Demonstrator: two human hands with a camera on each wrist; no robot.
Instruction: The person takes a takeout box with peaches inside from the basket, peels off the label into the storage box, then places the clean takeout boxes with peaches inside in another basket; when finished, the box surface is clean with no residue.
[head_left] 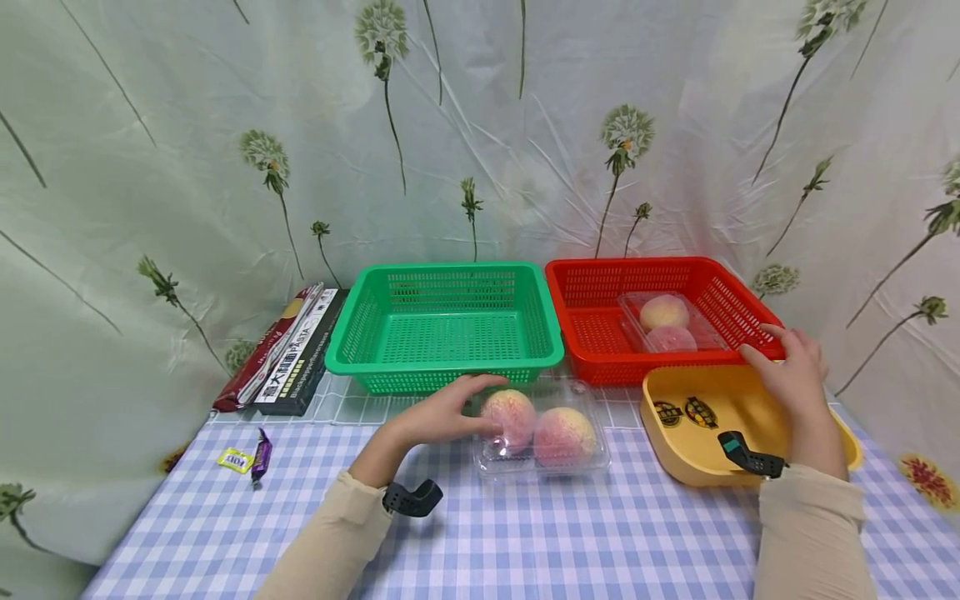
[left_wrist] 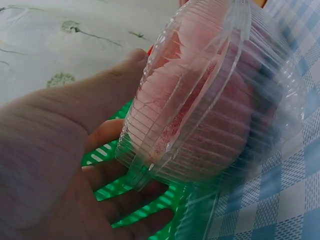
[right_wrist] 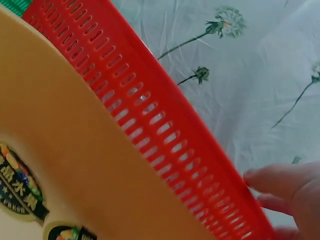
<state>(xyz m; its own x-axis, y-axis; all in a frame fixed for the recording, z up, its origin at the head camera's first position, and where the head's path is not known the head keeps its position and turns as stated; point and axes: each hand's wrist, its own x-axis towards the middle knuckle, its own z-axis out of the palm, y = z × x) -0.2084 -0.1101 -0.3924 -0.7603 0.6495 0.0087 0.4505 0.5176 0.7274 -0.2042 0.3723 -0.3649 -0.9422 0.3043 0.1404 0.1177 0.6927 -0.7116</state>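
Risk of clamshell (head_left: 542, 433) popping open, peaches (head_left: 508, 415) spilling across table (head_left: 525, 533): left hand (head_left: 442, 414) cupping one end only. Right hand (head_left: 787, 371) loose-fingered, touching red basket (head_left: 592, 321) rim.

The head camera looks forward and down from above the table (head_left: 525, 533), far enough back to take in both baskets and the curtain behind. The left wrist camera sits very close beside the clear peach box (left_wrist: 210, 100), looking across it toward the green basket (left_wrist: 150, 210), which the head view also shows (head_left: 442, 325). The right wrist camera looks up along the red basket (right_wrist: 150, 120) and yellow tray (right_wrist: 75, 150), both seen from the head too.
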